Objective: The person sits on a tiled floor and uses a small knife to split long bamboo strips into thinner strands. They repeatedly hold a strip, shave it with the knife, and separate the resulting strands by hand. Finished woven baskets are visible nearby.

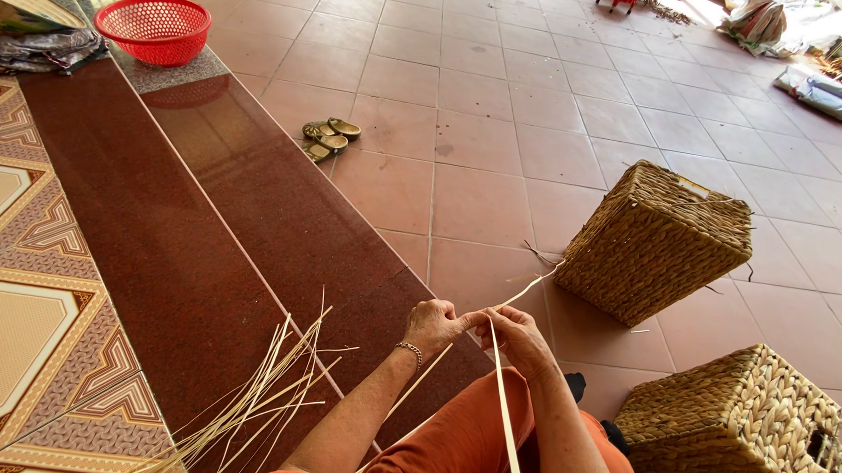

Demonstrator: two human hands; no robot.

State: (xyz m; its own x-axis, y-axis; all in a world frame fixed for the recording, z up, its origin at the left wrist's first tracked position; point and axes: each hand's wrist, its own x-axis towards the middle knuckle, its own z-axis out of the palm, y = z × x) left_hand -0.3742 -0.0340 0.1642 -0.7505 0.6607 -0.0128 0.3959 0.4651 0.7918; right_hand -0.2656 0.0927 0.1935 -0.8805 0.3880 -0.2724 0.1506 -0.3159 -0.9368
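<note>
Head view: both hands (478, 330) pinched on cane strip (504, 401).

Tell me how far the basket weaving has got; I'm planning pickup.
Done: two square woven straw baskets sit formed on the tiled floor. In hand: left hand and right hand pinch a pale flat cane strip. Left: a bundle of loose pale strips lies unused.

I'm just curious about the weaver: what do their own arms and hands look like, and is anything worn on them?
Both forearms are bare, with no sleeves or gloves. The left hand has a thin beaded bracelet at its wrist; the right hand wears nothing visible.
</note>
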